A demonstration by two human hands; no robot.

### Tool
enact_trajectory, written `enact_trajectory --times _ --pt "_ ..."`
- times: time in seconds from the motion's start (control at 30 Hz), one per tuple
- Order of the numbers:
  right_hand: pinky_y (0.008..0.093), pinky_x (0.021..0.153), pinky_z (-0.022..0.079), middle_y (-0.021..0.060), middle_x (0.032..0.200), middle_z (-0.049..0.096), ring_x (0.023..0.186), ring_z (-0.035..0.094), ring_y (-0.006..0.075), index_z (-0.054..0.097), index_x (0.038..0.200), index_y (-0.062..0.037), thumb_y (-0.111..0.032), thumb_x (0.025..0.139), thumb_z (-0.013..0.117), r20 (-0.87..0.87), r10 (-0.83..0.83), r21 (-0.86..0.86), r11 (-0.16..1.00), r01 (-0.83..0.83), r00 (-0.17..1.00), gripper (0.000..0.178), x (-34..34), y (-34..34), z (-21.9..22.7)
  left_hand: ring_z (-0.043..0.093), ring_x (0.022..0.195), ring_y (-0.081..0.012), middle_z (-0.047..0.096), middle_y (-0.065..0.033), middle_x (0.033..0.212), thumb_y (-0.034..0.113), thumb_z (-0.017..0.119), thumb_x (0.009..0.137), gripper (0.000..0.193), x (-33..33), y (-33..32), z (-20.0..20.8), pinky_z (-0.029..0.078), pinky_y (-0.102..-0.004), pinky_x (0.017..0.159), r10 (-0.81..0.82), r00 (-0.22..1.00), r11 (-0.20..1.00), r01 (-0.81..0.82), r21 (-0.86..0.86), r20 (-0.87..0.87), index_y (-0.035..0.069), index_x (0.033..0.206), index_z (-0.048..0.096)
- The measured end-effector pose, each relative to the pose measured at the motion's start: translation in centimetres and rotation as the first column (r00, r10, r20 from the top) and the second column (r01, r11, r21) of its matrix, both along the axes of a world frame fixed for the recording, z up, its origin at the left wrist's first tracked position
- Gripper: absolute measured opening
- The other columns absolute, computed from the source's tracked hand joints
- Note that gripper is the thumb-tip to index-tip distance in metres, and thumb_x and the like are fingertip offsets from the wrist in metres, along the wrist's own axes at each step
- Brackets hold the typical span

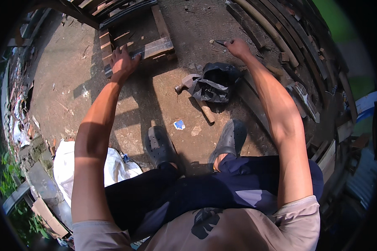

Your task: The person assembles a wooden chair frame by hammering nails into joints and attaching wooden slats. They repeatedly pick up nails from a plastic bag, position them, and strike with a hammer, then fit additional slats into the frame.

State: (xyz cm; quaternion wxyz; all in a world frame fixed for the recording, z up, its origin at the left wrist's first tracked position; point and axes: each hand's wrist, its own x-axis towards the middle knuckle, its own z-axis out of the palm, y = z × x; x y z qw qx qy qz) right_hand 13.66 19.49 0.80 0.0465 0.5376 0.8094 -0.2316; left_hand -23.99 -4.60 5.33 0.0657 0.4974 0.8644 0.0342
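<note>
My left hand [123, 62] rests with its fingers apart on the near left corner of a low wooden frame [157, 48] made of rough planks. My right hand [238, 49] is closed around a small dark pointed tool [220, 42], whose tip points left, just above the ground; its exact kind is too small to tell. Between the hands and nearer to me lies a crumpled black plastic bag [217, 85]. A hammer [206, 112] lies partly under the bag, its head showing at the left and its wooden handle at the front.
Long planks and poles [276, 31] are stacked along the right. A white sack [65, 163] lies by my left leg, next to a stone edge [40, 175]. A blue and white scrap [179, 124] lies between my dark clogs [159, 144].
</note>
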Motion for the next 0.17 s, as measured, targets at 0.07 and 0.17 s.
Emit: enact_trajectory --times 0.07,0.17 --pt "0.0449 0.068 0.052 0.0159 0.081 0.073 0.071 0.07 0.0294 0.074 0.096 -0.0055 -0.048 0.091 0.061 -0.089 0.005 -0.181 0.983 -0.021 0.996 0.045 -1.2 -0.8 3.1 0.032 0.141 -0.0437 0.04 -0.0229 0.15 0.048 0.067 0.086 0.075 0.6 0.6 0.2 0.029 -0.0497 0.115 -0.158 0.987 0.98 0.161 0.114 -0.037 0.006 0.144 0.044" --pt "0.045 0.07 0.053 0.017 0.083 0.073 0.073 0.071 0.0281 0.074 0.097 -0.007 -0.051 0.092 0.059 0.007 0.098 -0.261 0.961 -0.093 0.995 0.047 -1.4 -1.4 6.4 0.034 0.141 -0.0411 0.042 -0.0169 0.151 0.046 0.069 0.085 0.074 4.0 2.6 0.1 0.03 -0.0482 0.116 -0.477 0.879 0.858 0.47 0.21 -0.018 0.01 0.144 0.046"
